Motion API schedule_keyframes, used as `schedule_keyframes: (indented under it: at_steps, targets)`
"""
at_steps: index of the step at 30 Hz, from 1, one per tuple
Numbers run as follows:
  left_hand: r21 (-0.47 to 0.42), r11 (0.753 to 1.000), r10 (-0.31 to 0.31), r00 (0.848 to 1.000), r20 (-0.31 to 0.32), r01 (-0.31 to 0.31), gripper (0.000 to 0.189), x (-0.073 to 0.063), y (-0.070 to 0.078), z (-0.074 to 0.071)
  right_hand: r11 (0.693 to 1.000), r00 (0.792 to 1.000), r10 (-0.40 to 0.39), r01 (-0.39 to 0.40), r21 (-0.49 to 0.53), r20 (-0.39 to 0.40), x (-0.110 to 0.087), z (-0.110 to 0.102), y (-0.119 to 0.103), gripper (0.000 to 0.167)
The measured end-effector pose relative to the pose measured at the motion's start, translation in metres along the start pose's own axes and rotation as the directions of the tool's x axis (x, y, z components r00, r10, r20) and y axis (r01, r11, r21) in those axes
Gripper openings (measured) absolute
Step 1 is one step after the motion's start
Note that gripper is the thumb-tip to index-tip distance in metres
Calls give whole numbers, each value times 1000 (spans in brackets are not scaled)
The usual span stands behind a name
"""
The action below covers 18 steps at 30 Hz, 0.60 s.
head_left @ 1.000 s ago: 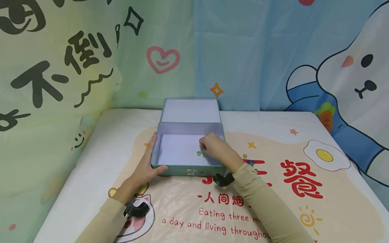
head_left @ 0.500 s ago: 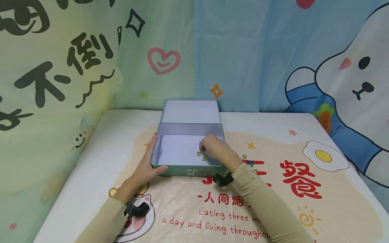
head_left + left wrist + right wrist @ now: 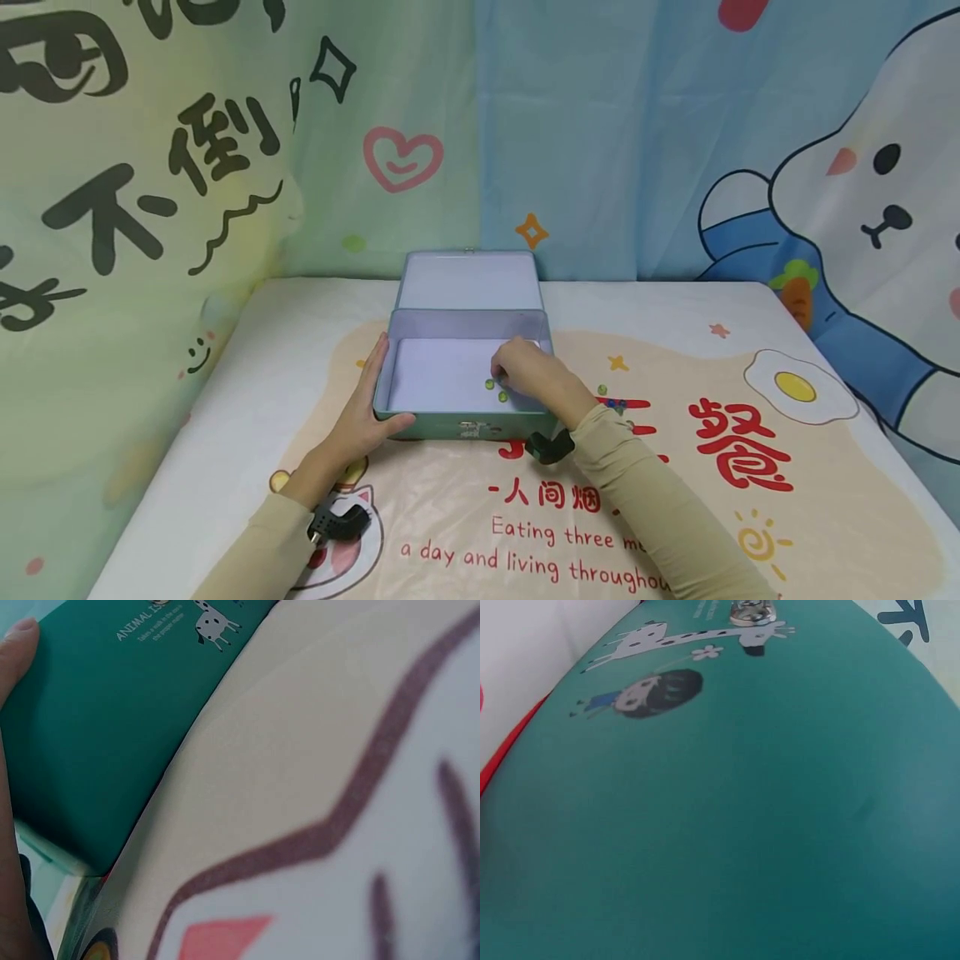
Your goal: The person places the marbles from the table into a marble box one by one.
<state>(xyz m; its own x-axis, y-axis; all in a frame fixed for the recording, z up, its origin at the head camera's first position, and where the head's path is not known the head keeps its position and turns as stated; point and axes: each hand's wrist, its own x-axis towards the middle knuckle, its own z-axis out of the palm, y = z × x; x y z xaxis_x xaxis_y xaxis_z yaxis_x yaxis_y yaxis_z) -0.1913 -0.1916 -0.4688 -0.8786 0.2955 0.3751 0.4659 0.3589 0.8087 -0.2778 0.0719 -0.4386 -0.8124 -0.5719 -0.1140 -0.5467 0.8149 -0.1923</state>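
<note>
A green metal box stands with its lid raised at the back; its inside is white. My left hand rests against the box's left side with straight fingers, its thumb on the front wall. Inside the box, at the right, my right hand reaches down with curled fingers. Beside its fingertips on the box floor lie two small green marble-like balls, one ball a little left of the other ball. I cannot tell whether the right fingertips pinch anything, because the hand hides them.
Right of the box, a small green ball and several blue balls lie on the printed tablecloth, partly behind the right forearm. A printed curtain hangs behind the table. The right wrist view is filled by the box's front wall.
The whole head view has shifted slightly downward. Both hands keep their places at the box, and the two green balls inside lie as before.
</note>
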Motion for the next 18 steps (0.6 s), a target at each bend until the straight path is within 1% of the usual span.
schedule_keyframes:
  at_steps: [4, 7, 10, 14, 16, 18]
  targets:
    - [3, 1000, -10, 1000, 0, 10, 106, -1, 0, 0, 1000, 1000, -1, 1, 25, -12, 0, -2, 0, 12]
    - [4, 1000, -16, 1000, 1, 16, 106, -1, 0, 1, 998, 999, -14, 17, 55, -46, -2, -5, 1, 12]
    - [-2, 1000, -17, 1000, 1, 17, 106, -1, 0, 2, 995, 993, -38, 48, 91, -108, -8, -10, 2, 13]
    - [-2, 1000, -13, 1000, 1, 13, 108, -1, -1, 2, 990, 975, -57, 83, 118, -215, -20, -20, 8, 14]
    - [5, 1000, -13, 1000, 4, 13, 108, -1, -2, 2, 988, 966, -44, 80, 129, -257, -27, -26, 11, 15]
    - [13, 1000, -15, 1000, 4, 15, 108, -1, -3, 1, 983, 959, -5, 58, 177, -284, -34, -33, 16, 17]
